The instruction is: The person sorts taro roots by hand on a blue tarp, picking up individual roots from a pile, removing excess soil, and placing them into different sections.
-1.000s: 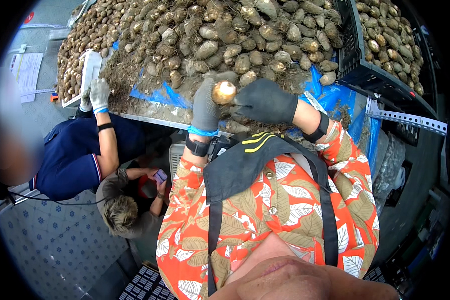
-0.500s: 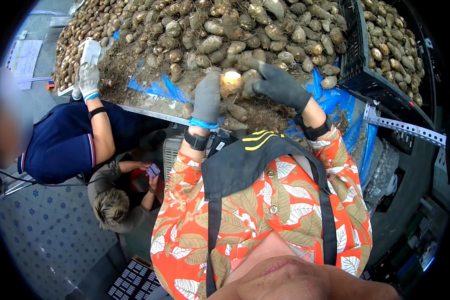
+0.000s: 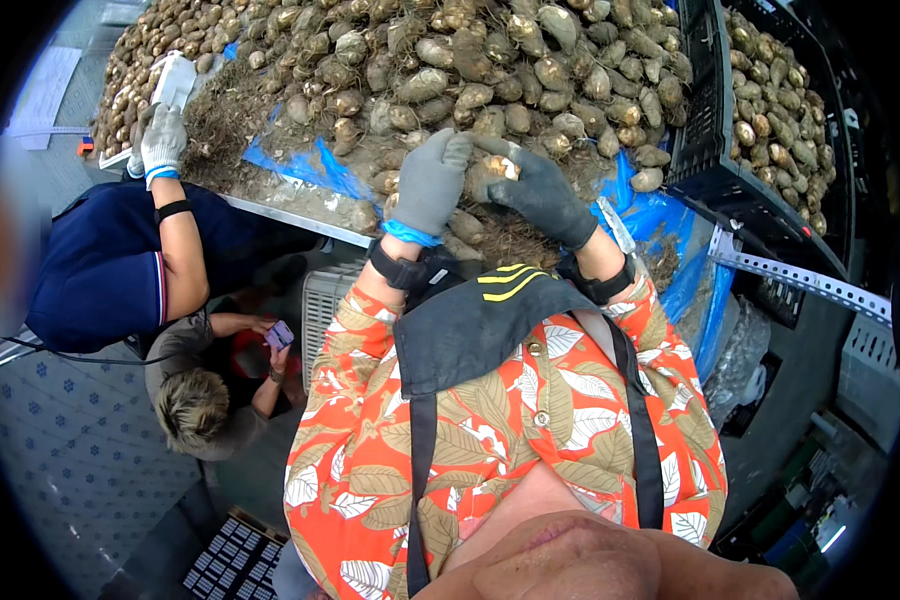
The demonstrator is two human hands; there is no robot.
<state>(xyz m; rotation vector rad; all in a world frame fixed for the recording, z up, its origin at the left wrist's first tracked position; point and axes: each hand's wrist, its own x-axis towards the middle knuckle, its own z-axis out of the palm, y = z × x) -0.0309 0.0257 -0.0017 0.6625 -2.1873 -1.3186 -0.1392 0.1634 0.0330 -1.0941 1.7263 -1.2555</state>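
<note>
My left hand [image 3: 427,185], in a light grey glove, has its fingers curled against the left side of a small brown taro [image 3: 492,172]. My right hand [image 3: 550,195], in a darker glove, closes round the taro's other side, its thumb in front and its fingers meeting the left fingertips. A pale patch of bare flesh shows on the taro, and the rest is mostly hidden by the gloves. Just beyond my hands rises a big heap of hairy brown taros [image 3: 430,85]. A few loose taros [image 3: 464,228] and root fibres lie below my hands.
A black crate [image 3: 705,165] of taros stands at the right, beside torn blue plastic [image 3: 660,225] and a perforated metal rail [image 3: 800,277]. At the left, a co-worker's gloved hand [image 3: 162,145] rests by a white tray [image 3: 175,80]. Another person holding a phone [image 3: 278,335] crouches below.
My right hand, apart from the taro before, has come in and closed on it. My left hand's fingers now meet the right ones. The whole view has shifted slightly.
</note>
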